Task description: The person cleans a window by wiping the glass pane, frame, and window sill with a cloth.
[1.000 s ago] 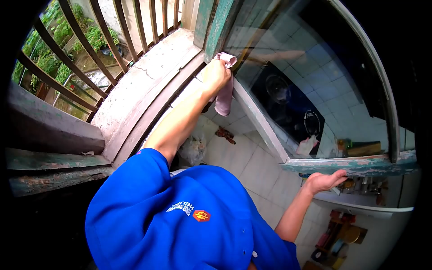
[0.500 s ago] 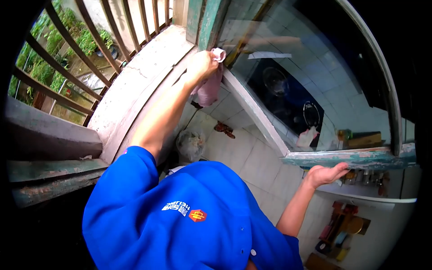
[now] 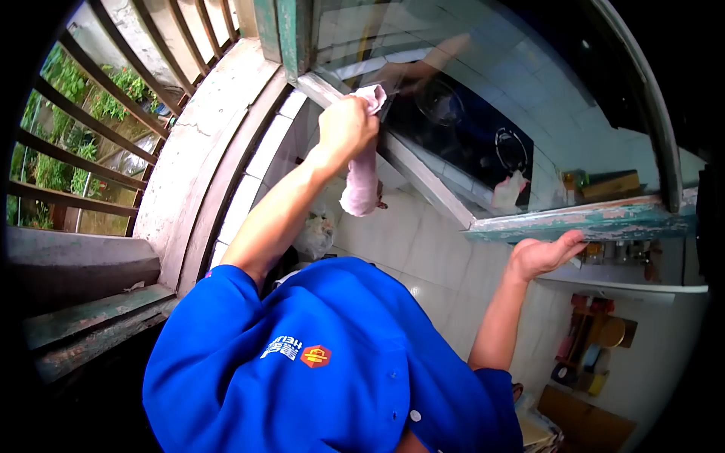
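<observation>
A: What's the biggest thing there?

B: The window [image 3: 483, 106]. It fills the upper right of the picture, with a green rail [image 3: 589, 217] along its bottom.

A: And next?

B: The blue shirt [image 3: 332, 377], filling the bottom middle. Then a pale ledge [image 3: 192, 143], running up the left side, next to some brown bars [image 3: 75, 200].

A: Where's the pink cloth [image 3: 361, 183]?

B: Above the middle of the picture, hanging down from the left hand [image 3: 347, 130]. Those fingers are squeezed tight around it, right by the window's pale edge [image 3: 432, 186].

A: What about the right hand [image 3: 542, 257]?

B: Right of the middle, just under the green rail. Its fingers look stretched out. I can't tell if they touch the rail.

A: Anything smaller?

B: A see-through bag [image 3: 315, 237], just left of the middle, and a little red badge [image 3: 316, 356] on the shirt.
</observation>
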`<state>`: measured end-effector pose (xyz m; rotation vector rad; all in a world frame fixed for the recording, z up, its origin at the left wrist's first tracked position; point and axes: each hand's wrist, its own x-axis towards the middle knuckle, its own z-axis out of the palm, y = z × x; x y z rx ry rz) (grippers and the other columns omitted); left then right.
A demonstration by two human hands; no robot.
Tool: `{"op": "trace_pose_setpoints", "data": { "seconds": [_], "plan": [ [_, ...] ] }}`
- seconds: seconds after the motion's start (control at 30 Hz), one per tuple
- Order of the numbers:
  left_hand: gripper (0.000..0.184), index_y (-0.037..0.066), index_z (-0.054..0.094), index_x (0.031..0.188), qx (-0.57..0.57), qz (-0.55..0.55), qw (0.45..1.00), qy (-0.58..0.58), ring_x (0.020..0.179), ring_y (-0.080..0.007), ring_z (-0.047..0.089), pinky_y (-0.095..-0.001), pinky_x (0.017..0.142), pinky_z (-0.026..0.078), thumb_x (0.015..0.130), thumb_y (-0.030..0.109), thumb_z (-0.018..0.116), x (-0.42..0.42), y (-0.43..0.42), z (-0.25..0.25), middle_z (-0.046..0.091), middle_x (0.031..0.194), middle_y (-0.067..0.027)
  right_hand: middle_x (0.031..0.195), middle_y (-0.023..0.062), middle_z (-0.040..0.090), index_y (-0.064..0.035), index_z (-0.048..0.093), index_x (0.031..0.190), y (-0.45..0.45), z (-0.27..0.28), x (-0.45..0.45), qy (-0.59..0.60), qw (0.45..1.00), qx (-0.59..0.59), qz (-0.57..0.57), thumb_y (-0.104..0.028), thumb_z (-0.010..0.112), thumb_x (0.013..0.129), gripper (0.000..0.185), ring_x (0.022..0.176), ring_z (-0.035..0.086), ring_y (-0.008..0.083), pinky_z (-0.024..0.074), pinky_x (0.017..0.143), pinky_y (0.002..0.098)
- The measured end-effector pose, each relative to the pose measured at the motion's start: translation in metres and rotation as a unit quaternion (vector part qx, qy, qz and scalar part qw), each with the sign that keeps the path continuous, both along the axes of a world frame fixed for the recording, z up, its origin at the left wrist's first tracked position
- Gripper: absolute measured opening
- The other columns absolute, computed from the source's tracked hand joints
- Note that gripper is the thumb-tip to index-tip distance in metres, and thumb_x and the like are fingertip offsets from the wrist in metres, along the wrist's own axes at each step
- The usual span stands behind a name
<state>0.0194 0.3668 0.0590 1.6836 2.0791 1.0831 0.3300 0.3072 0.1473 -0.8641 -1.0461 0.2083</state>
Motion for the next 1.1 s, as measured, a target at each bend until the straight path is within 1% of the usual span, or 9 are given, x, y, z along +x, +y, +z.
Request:
{"op": "trace_pose_setpoints", "data": {
  "seconds": [0.13, 0.23, 0.37, 0.5, 0.63, 0.73, 0.77, 0.9, 1.1],
  "plan": [
    [0.019, 0.002, 0.067, 0.082, 0.053, -0.088, 0.994, 0.020, 0.083, -0.0421, 0.065, -0.0485, 0.077, 0.052, 0.074, 0.019, 0.063, 0.049, -0.022, -0.003, 0.066, 0.083, -0.0232, 0.156, 0.0196, 0.023, 0.0049, 0.020, 0.150, 0.001, 0.002, -0.002, -0.006, 1.000, 0.009, 0.004, -0.040, 0.043, 0.103, 0.070, 0.143, 0.027, 0.0285, 0.0181, 0.118, 0.0388],
    [0.020, 0.002, 0.066, 0.084, 0.014, -0.040, 0.999, -0.020, 0.083, -0.0434, 0.064, -0.0495, 0.078, 0.051, 0.079, 0.019, 0.058, 0.041, -0.021, 0.006, 0.065, 0.084, -0.0242, 0.156, 0.0196, 0.023, 0.0050, 0.020, 0.150, 0.001, 0.003, 0.000, -0.001, 1.000, 0.006, 0.012, -0.040, 0.044, 0.102, 0.070, 0.142, 0.027, 0.0286, 0.0184, 0.118, 0.0390],
    [0.019, 0.000, 0.066, 0.082, 0.019, -0.047, 0.998, 0.049, 0.078, -0.0417, 0.065, -0.0490, 0.072, 0.053, 0.077, 0.019, 0.062, 0.061, -0.014, 0.000, 0.065, 0.080, -0.0230, 0.156, 0.0188, 0.024, 0.0056, 0.021, 0.150, 0.001, 0.004, -0.005, 0.011, 1.000, 0.011, 0.006, -0.041, 0.046, 0.102, 0.071, 0.141, 0.027, 0.0286, 0.0170, 0.118, 0.0396],
    [0.014, 0.003, 0.065, 0.082, 0.002, -0.163, 0.986, 0.042, 0.083, -0.0401, 0.065, -0.0483, 0.076, 0.053, 0.076, 0.016, 0.064, 0.106, -0.033, -0.001, 0.066, 0.089, -0.0201, 0.154, 0.0188, 0.027, 0.0066, 0.025, 0.147, 0.000, 0.002, 0.000, 0.028, 0.999, -0.001, 0.021, -0.040, 0.046, 0.102, 0.069, 0.140, 0.030, 0.0279, 0.0190, 0.117, 0.0393],
    [0.016, 0.003, 0.067, 0.085, -0.050, -0.048, 0.998, 0.013, 0.083, -0.0407, 0.065, -0.0484, 0.076, 0.053, 0.079, 0.018, 0.062, 0.065, -0.020, 0.015, 0.066, 0.087, -0.0210, 0.153, 0.0190, 0.029, 0.0065, 0.027, 0.146, 0.000, -0.002, 0.002, 0.020, 1.000, 0.012, 0.019, -0.038, 0.047, 0.102, 0.066, 0.138, 0.032, 0.0282, 0.0206, 0.116, 0.0395],
    [0.017, 0.004, 0.066, 0.085, -0.068, -0.057, 0.996, 0.029, 0.082, -0.0404, 0.065, -0.0481, 0.075, 0.053, 0.080, 0.020, 0.063, 0.082, -0.021, 0.014, 0.066, 0.084, -0.0204, 0.152, 0.0189, 0.031, 0.0068, 0.027, 0.146, -0.001, 0.001, -0.002, 0.040, 0.999, 0.013, 0.025, -0.035, 0.046, 0.102, 0.063, 0.137, 0.034, 0.0279, 0.0218, 0.116, 0.0395],
    [0.019, 0.004, 0.065, 0.087, -0.012, -0.050, 0.998, 0.039, 0.079, -0.0400, 0.066, -0.0483, 0.074, 0.053, 0.081, 0.022, 0.064, 0.099, -0.026, 0.006, 0.066, 0.084, -0.0199, 0.152, 0.0189, 0.031, 0.0065, 0.027, 0.146, -0.001, 0.001, -0.002, 0.042, 0.999, 0.014, 0.030, -0.034, 0.046, 0.102, 0.063, 0.137, 0.034, 0.0278, 0.0221, 0.115, 0.0394],
    [0.022, 0.003, 0.063, 0.086, 0.003, -0.230, 0.972, 0.044, 0.077, -0.0395, 0.066, -0.0486, 0.073, 0.053, 0.082, 0.024, 0.065, 0.159, -0.050, 0.002, 0.065, 0.089, -0.0197, 0.152, 0.0187, 0.031, 0.0061, 0.027, 0.147, 0.000, 0.002, 0.001, 0.041, 0.998, 0.012, 0.043, -0.035, 0.047, 0.102, 0.064, 0.137, 0.033, 0.0276, 0.0224, 0.115, 0.0390],
    [0.018, 0.002, 0.063, 0.081, -0.033, -0.146, 0.988, 0.033, 0.081, -0.0399, 0.065, -0.0488, 0.072, 0.052, 0.081, 0.020, 0.063, 0.113, -0.040, 0.009, 0.064, 0.084, -0.0213, 0.153, 0.0186, 0.029, 0.0060, 0.027, 0.147, -0.007, 0.001, -0.006, 0.041, 0.998, 0.022, 0.044, -0.036, 0.048, 0.102, 0.065, 0.138, 0.032, 0.0273, 0.0219, 0.116, 0.0385]
  ]
}}
